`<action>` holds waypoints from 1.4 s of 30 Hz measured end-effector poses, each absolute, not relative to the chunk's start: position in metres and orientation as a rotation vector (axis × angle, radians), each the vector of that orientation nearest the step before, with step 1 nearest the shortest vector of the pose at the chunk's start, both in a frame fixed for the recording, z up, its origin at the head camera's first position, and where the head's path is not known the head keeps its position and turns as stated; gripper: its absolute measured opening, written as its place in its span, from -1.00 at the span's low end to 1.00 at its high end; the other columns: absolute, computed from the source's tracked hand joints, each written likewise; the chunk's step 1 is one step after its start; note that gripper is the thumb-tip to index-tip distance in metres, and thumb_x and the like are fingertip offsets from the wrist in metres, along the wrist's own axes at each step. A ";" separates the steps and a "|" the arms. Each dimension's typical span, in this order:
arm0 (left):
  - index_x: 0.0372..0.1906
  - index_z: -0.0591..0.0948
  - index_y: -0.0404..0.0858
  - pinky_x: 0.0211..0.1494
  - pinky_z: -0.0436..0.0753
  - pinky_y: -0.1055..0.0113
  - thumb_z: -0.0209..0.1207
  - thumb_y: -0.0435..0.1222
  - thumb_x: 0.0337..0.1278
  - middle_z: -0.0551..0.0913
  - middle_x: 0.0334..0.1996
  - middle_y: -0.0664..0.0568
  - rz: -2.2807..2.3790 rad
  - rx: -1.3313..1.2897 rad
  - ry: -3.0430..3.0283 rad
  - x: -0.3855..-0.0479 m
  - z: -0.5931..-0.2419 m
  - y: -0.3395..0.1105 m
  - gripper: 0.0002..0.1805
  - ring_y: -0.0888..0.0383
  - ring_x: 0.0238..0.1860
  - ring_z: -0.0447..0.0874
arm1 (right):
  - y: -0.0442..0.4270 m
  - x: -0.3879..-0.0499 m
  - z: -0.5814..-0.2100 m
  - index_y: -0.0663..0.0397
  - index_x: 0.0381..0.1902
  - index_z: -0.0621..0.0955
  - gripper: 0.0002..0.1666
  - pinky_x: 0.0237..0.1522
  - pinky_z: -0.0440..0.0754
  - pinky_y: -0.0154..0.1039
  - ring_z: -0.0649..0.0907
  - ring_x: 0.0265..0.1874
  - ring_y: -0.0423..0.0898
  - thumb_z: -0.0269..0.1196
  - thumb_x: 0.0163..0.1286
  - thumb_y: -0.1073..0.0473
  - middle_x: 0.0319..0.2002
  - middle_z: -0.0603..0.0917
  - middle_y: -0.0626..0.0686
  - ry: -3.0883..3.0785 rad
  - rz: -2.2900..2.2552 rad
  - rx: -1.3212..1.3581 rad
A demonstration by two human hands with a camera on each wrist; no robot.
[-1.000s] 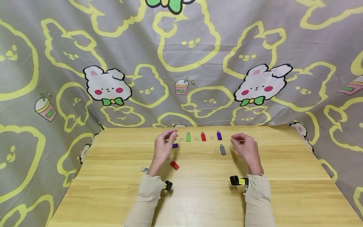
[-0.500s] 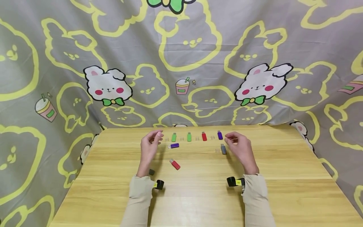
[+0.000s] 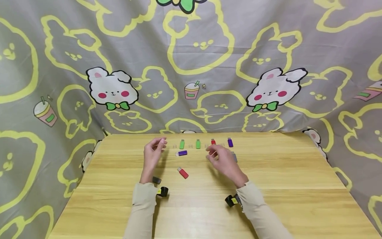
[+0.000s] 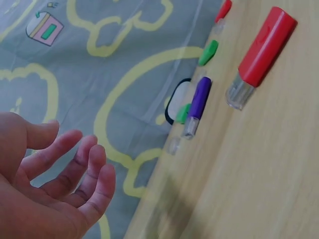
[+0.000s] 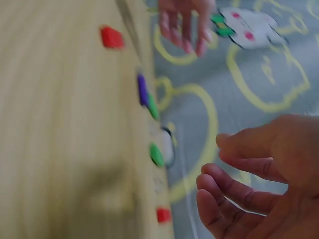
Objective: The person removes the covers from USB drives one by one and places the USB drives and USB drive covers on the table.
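My left hand [image 3: 153, 154] hovers left of the USB flash drives, fingers loosely bent and holding nothing. Nearest to it are a green flash drive [image 3: 182, 144] and a purple flash drive [image 3: 181, 153] with a clear cap on. My right hand [image 3: 223, 161] is over the right part of the group, also holding nothing, its fingers loosely curved. It partly covers a red flash drive [image 3: 213, 141] and a grey flash drive [image 3: 234, 157]. A second green flash drive [image 3: 198, 144] and another purple flash drive [image 3: 230, 142] stand in the back row.
Small clear caps [image 3: 190, 146] lie between the back-row drives. Closer to me are a capped red flash drive [image 3: 183, 173] and a dark grey one [image 3: 156, 180], partly hidden by the left wrist. A patterned curtain [image 3: 167, 66] hangs behind the wooden table [image 3: 197, 212].
My left hand has moved left, uncovering the left green flash drive and the capped purple one. My right hand has swung left from beside the grey drive to over the row.
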State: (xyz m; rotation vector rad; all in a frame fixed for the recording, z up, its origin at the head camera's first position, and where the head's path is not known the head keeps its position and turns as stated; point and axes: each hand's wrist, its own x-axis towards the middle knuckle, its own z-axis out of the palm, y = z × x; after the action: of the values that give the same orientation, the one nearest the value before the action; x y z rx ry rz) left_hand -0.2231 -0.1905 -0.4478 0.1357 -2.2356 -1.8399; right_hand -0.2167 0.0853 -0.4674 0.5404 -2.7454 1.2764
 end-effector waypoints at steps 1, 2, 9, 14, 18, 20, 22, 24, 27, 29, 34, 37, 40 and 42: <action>0.06 0.63 -0.59 -0.09 0.76 0.17 0.10 -0.44 0.51 0.66 -0.08 -0.48 -1.838 0.145 -2.243 -0.224 -0.449 -0.192 -0.73 -0.39 -0.05 0.62 | 0.078 -0.215 -0.469 0.25 0.00 0.68 -0.71 -0.15 0.74 -0.18 0.70 -0.23 -0.05 0.42 0.33 0.35 -0.23 0.69 0.05 -2.760 1.281 0.557; 0.06 0.64 -0.57 -0.09 0.76 0.17 0.10 -0.43 0.51 0.66 -0.08 -0.47 -1.842 0.152 -2.242 -0.226 -0.453 -0.194 -0.73 -0.39 -0.04 0.62 | 0.070 -0.214 -0.471 0.25 0.02 0.67 -0.70 -0.15 0.73 -0.20 0.70 -0.23 -0.07 0.42 0.34 0.33 -0.21 0.69 0.05 -2.776 1.279 0.577; 0.10 0.65 -0.50 -0.13 0.75 0.31 0.13 -0.31 0.52 0.69 -0.07 -0.39 -1.851 0.170 -2.202 -0.240 -0.483 -0.209 -0.68 -0.20 -0.10 0.68 | 0.025 -0.207 -0.481 0.24 0.04 0.67 -0.70 -0.09 0.70 -0.16 0.67 -0.14 -0.03 0.39 0.39 0.26 -0.13 0.69 0.13 -2.868 1.206 0.720; 0.06 0.69 -0.46 -0.12 0.77 0.22 0.17 -0.27 0.51 0.71 -0.12 -0.34 -1.824 0.159 -2.188 -0.240 -0.488 -0.210 -0.69 0.01 -0.20 0.70 | 0.003 -0.206 -0.487 0.23 0.01 0.69 -0.69 -0.14 0.66 -0.14 0.63 -0.20 -0.04 0.41 0.37 0.20 -0.16 0.68 0.12 -2.932 1.084 0.778; 0.05 0.69 -0.47 -0.12 0.78 0.17 0.17 -0.30 0.50 0.71 -0.14 -0.33 -1.818 0.152 -2.190 -0.241 -0.488 -0.208 -0.71 0.02 -0.22 0.70 | -0.005 -0.203 -0.490 0.24 -0.08 0.71 -0.68 -0.22 0.64 -0.18 0.60 -0.27 -0.08 0.50 0.28 0.18 -0.22 0.68 0.08 -2.959 1.001 0.784; 0.05 0.69 -0.46 -0.11 0.78 0.16 0.17 -0.32 0.50 0.71 -0.14 -0.33 -1.815 0.153 -2.198 -0.241 -0.488 -0.207 -0.72 -0.03 -0.20 0.70 | -0.008 -0.201 -0.491 0.25 -0.13 0.72 -0.69 -0.25 0.64 -0.20 0.60 -0.30 -0.09 0.52 0.23 0.20 -0.26 0.68 0.07 -2.958 0.974 0.782; 0.05 0.69 -0.47 -0.11 0.78 0.15 0.16 -0.33 0.50 0.70 -0.14 -0.33 -1.817 0.147 -2.202 -0.242 -0.487 -0.207 -0.73 -0.10 -0.18 0.70 | -0.010 -0.201 -0.491 0.25 -0.17 0.71 -0.70 -0.28 0.63 -0.22 0.60 -0.32 -0.09 0.54 0.20 0.22 -0.30 0.66 0.05 -2.957 0.957 0.780; 0.05 0.69 -0.46 -0.11 0.77 0.17 0.16 -0.34 0.50 0.70 -0.13 -0.33 -1.821 0.143 -2.204 -0.242 -0.487 -0.207 -0.74 -0.14 -0.16 0.69 | -0.013 -0.202 -0.491 0.23 -0.21 0.71 -0.74 -0.30 0.62 -0.23 0.59 -0.33 -0.09 0.53 0.20 0.24 -0.33 0.64 0.03 -2.956 0.947 0.781; 0.04 0.69 -0.46 -0.12 0.77 0.22 0.17 -0.35 0.49 0.70 -0.12 -0.33 -1.824 0.142 -2.202 -0.242 -0.486 -0.207 -0.74 -0.11 -0.17 0.70 | -0.015 -0.203 -0.491 0.22 -0.26 0.72 -0.82 -0.29 0.64 -0.25 0.61 -0.34 -0.10 0.50 0.19 0.32 -0.36 0.65 0.02 -2.959 0.937 0.793; 0.04 0.69 -0.45 -0.13 0.77 0.24 0.17 -0.34 0.49 0.70 -0.12 -0.33 -1.827 0.143 -2.205 -0.243 -0.485 -0.207 -0.74 -0.04 -0.20 0.70 | -0.017 -0.203 -0.491 0.20 -0.27 0.74 -0.85 -0.26 0.66 -0.25 0.63 -0.33 -0.09 0.47 0.18 0.38 -0.35 0.68 0.02 -2.971 0.947 0.785; 0.04 0.69 -0.47 -0.11 0.77 0.24 0.18 -0.31 0.49 0.70 -0.10 -0.36 -1.834 0.122 -2.219 -0.243 -0.486 -0.205 -0.71 0.01 -0.20 0.69 | -0.016 -0.203 -0.491 0.16 -0.32 0.74 -0.84 -0.19 0.69 -0.22 0.66 -0.33 -0.09 0.42 0.16 0.46 -0.34 0.72 0.00 -2.996 0.989 0.764; 0.04 0.69 -0.48 -0.13 0.77 0.28 0.17 -0.30 0.50 0.70 -0.10 -0.38 -1.835 0.115 -2.215 -0.243 -0.486 -0.204 -0.70 -0.07 -0.17 0.69 | -0.013 -0.202 -0.491 0.14 -0.35 0.73 -0.82 -0.23 0.67 -0.25 0.64 -0.38 -0.13 0.41 0.14 0.49 -0.38 0.71 -0.03 -2.990 1.036 0.767; 0.04 0.69 -0.49 -0.13 0.77 0.27 0.17 -0.31 0.50 0.70 -0.10 -0.38 -1.831 0.117 -2.217 -0.242 -0.486 -0.203 -0.71 -0.15 -0.14 0.69 | -0.008 -0.203 -0.488 0.14 -0.31 0.73 -0.82 -0.32 0.64 -0.31 0.60 -0.43 -0.18 0.40 0.18 0.48 -0.39 0.70 -0.04 -2.984 1.132 0.742; 0.04 0.69 -0.48 -0.11 0.77 0.23 0.17 -0.31 0.50 0.71 -0.10 -0.37 -1.830 0.112 -2.223 -0.241 -0.484 -0.201 -0.71 -0.16 -0.13 0.69 | -0.003 -0.205 -0.485 0.15 -0.26 0.73 -0.83 -0.36 0.61 -0.34 0.58 -0.44 -0.20 0.41 0.23 0.46 -0.39 0.69 -0.02 -2.975 1.217 0.719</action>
State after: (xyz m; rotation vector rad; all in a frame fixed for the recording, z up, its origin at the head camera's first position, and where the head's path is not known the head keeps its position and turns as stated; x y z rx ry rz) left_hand -0.2411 -0.2012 -0.4844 0.1118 -2.2234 -1.8302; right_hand -0.2047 -0.0032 -0.4853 0.7190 -2.9750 1.2175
